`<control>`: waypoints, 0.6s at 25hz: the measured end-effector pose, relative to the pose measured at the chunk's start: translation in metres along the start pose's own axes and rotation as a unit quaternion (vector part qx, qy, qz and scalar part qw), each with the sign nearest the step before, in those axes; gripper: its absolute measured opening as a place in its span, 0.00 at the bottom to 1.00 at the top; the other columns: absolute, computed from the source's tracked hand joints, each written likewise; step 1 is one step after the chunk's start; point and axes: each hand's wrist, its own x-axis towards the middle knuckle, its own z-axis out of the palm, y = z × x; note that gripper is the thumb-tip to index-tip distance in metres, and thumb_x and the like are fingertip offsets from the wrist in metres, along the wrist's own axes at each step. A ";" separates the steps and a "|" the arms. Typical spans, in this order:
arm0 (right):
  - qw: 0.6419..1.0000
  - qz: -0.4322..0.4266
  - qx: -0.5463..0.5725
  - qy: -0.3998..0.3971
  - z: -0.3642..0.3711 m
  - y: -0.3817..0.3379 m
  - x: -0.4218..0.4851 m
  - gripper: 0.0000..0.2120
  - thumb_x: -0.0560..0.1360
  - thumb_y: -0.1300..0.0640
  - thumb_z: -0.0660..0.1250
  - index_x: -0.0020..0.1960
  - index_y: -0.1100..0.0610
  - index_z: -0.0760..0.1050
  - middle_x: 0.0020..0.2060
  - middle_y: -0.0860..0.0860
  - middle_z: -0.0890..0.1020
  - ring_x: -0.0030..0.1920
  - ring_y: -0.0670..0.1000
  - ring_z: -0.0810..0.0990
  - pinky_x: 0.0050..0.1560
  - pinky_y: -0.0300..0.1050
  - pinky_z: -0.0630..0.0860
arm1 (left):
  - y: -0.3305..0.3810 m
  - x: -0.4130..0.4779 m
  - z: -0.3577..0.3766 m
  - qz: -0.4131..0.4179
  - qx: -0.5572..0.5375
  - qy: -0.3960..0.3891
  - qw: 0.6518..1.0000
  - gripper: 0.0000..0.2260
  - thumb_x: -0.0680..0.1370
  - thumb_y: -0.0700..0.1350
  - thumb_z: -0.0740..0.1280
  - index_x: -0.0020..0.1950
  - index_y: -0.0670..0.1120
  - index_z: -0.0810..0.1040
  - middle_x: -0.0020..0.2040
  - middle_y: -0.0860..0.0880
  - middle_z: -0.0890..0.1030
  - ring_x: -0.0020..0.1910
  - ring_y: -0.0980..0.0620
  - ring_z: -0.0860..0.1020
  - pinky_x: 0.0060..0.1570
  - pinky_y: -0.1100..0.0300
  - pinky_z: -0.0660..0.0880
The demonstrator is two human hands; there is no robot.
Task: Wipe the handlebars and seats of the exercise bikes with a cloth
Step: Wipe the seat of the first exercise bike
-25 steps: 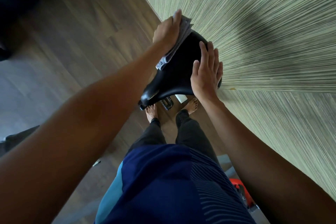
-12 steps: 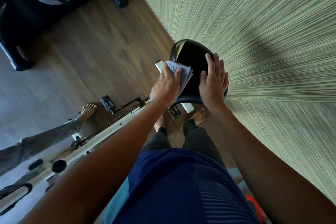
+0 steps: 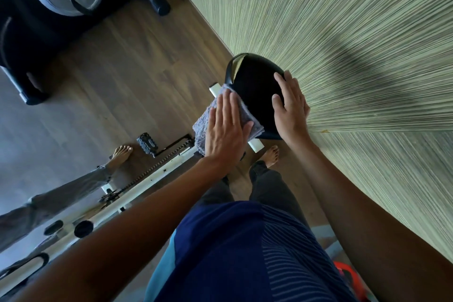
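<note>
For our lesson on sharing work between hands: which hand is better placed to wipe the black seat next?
Left. The left hand presses the grey cloth flat against the seat; the right hand rests bare on the seat's other side, likely steadying it.

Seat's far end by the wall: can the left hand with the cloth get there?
Probably yes. The left hand presses the cloth on the left side of the seat, and the black surface beyond it is bare; the right hand rests on the other side.

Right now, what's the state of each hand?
Left hand: open, fingers flat, pressing the cloth against the seat.
Right hand: open, resting on the seat.
</note>
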 end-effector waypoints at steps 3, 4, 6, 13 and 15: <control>0.990 0.006 0.142 0.013 -0.016 0.004 0.001 0.19 0.84 0.59 0.56 0.73 0.53 0.70 0.76 0.49 0.67 0.77 0.45 0.62 0.77 0.46 0.59 | 0.019 0.021 0.004 0.056 0.073 -0.001 0.996 0.33 0.84 0.58 0.44 0.79 0.36 0.43 0.80 0.37 0.45 0.80 0.41 0.45 0.78 0.46 0.48; 0.986 0.012 0.166 0.021 -0.022 0.004 0.000 0.18 0.83 0.59 0.57 0.72 0.55 0.72 0.74 0.50 0.71 0.75 0.45 0.65 0.75 0.43 0.62 | 0.026 0.028 0.005 0.071 0.081 0.002 0.994 0.33 0.84 0.58 0.44 0.80 0.37 0.42 0.81 0.38 0.45 0.80 0.42 0.44 0.78 0.46 0.47; 0.985 0.018 0.161 0.055 -0.032 0.003 -0.005 0.17 0.83 0.59 0.57 0.70 0.56 0.74 0.69 0.50 0.76 0.70 0.44 0.71 0.72 0.40 0.67 | 0.044 0.043 0.007 0.101 0.085 0.007 0.991 0.32 0.84 0.58 0.43 0.80 0.37 0.43 0.81 0.40 0.45 0.80 0.43 0.44 0.79 0.48 0.44; 0.971 -0.127 0.079 0.187 -0.007 -0.010 -0.013 0.14 0.83 0.61 0.58 0.63 0.61 0.78 0.63 0.55 0.80 0.65 0.50 0.77 0.67 0.41 0.72 | 0.024 0.034 -0.013 0.107 -0.055 0.056 0.991 0.27 0.85 0.52 0.49 0.80 0.41 0.50 0.81 0.42 0.49 0.80 0.45 0.47 0.79 0.48 0.43; 0.972 -0.207 0.015 0.105 0.015 -0.014 -0.017 0.15 0.83 0.58 0.59 0.68 0.60 0.75 0.68 0.56 0.76 0.71 0.53 0.72 0.73 0.51 0.67 | -0.008 0.010 -0.010 0.029 -0.099 0.075 0.992 0.26 0.85 0.51 0.51 0.80 0.42 0.53 0.81 0.42 0.54 0.80 0.45 0.51 0.79 0.45 0.48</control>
